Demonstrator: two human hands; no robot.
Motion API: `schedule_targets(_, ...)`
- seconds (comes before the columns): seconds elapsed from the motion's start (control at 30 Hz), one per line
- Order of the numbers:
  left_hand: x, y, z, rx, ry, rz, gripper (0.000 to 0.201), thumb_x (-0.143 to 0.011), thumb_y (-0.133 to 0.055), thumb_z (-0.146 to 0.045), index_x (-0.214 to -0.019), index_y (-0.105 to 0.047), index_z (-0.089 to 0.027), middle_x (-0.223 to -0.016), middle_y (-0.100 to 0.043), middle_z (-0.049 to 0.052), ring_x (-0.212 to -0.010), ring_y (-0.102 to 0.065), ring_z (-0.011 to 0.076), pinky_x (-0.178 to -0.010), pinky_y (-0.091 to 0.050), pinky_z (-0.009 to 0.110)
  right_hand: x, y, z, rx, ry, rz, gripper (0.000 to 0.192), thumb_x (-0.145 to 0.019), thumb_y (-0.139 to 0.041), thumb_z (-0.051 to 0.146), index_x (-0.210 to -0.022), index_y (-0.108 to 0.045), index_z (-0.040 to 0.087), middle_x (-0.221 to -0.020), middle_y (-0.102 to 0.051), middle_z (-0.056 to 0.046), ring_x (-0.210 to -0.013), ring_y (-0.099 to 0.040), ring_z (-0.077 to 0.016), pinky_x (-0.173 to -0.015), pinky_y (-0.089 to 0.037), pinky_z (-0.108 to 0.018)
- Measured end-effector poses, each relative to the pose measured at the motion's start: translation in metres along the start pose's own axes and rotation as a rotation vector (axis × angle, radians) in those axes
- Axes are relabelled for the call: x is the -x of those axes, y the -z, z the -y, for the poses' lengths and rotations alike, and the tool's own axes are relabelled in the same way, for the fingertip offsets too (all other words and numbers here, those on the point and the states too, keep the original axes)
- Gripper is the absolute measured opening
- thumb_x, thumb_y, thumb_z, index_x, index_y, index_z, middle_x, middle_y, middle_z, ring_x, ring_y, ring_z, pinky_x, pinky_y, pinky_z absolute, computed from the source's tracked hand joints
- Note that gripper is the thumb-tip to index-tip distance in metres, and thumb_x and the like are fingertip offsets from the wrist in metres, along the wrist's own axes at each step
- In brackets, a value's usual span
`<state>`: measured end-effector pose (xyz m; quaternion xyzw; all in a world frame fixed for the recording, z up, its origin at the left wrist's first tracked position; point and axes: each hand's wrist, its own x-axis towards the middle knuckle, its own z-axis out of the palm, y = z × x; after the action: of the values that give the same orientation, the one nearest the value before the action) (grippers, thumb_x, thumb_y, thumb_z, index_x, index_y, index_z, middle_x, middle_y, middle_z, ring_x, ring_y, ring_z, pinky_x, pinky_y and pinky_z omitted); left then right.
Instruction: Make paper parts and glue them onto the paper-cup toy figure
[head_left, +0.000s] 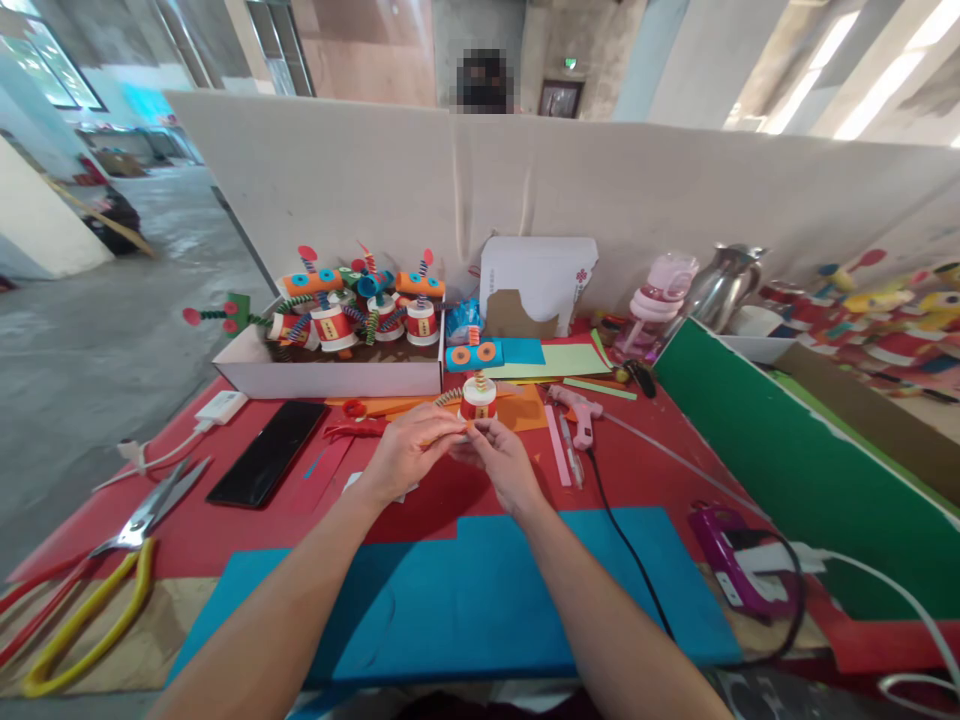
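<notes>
My left hand (411,450) and my right hand (506,462) meet over the red tabletop, fingertips pinched together. Between them shows a thin orange paper strip (442,438), partly covered by the fingers. Just behind stands a paper-cup figure (478,397) with a red and white body, a spring neck and a blue tube head with orange eyes. One coiled paper arm (450,396) sticks out at its left. Orange paper (521,408) lies under and beside the figure. A pink hot glue gun (579,412) lies to the right of my right hand.
A white box (330,378) of similar cup figures stands back left. Scissors (139,525) and a black phone (266,455) lie left. Blue sheets (465,610) cover the front. A green board (795,470), purple power strip (739,560), pink bottle (660,300) and metal jug (724,285) stand right.
</notes>
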<state>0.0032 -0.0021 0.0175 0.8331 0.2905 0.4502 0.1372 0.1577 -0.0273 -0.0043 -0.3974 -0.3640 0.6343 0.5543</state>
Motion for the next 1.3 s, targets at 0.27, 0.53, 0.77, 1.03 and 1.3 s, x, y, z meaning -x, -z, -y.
schedule_targets(0.27,0.0025,-0.0034,0.0021,-0.029,0.031,0.044,0.017,-0.087,-0.056,-0.026,-0.098,-0.068,-0.019,-0.100,-0.068,0.008,-0.095,-0.063,0.0184,-0.087,-0.052,0.033,0.0008,-0.0001,0.0045,-0.193,-0.056,-0.005,0.040,-0.065,-0.076,0.047,-0.090,-0.061,0.020,-0.077,-0.070,0.001,-0.066,-0.067,-0.0133,-0.074,-0.057,-0.033)
schedule_targets(0.53,0.0006,-0.0036,0.0016,0.217,0.441,-0.100,0.022,-0.080,-0.064,-0.036,-0.092,-0.070,-0.019,-0.095,-0.070,0.007,-0.089,-0.064,0.0193,-0.078,-0.053,0.030,0.0012,-0.0003,0.0029,-0.202,-0.039,0.053,0.044,-0.060,-0.082,0.028,-0.098,-0.064,0.019,-0.082,-0.070,0.000,-0.071,-0.068,-0.0125,-0.077,-0.056,-0.030)
schedule_targets(0.77,0.0023,-0.0058,0.0030,0.298,0.442,-0.026,0.020,-0.078,-0.067,-0.035,-0.090,-0.072,-0.019,-0.093,-0.071,0.007,-0.089,-0.065,0.0191,-0.078,-0.052,0.030,0.0020,-0.0017,0.0023,-0.101,-0.046,0.001,0.041,-0.058,-0.081,0.038,-0.089,-0.062,0.020,-0.071,-0.066,0.004,-0.057,-0.062,-0.0096,-0.058,-0.055,-0.025)
schedule_targets(1.03,0.0009,-0.0059,0.0008,0.344,0.483,0.022,0.017,-0.077,-0.064,-0.032,-0.086,-0.071,-0.019,-0.090,-0.072,0.006,-0.084,-0.066,0.0182,-0.078,-0.053,0.030,0.0035,-0.0010,0.0034,0.039,-0.036,-0.016,0.031,-0.064,-0.076,0.042,-0.080,-0.063,0.018,-0.068,-0.067,0.004,-0.048,-0.056,-0.0057,-0.047,-0.045,-0.017)
schedule_targets(1.3,0.0026,-0.0058,0.0055,0.233,0.556,0.013,0.018,-0.077,-0.060,-0.034,-0.080,-0.069,-0.018,-0.080,-0.072,0.002,-0.074,-0.065,0.0164,-0.068,-0.050,0.026,0.0017,-0.0022,-0.0007,0.030,-0.055,0.006,0.031,-0.061,-0.079,0.035,-0.084,-0.067,0.019,-0.069,-0.067,0.003,-0.058,-0.060,-0.0083,-0.052,-0.052,-0.019)
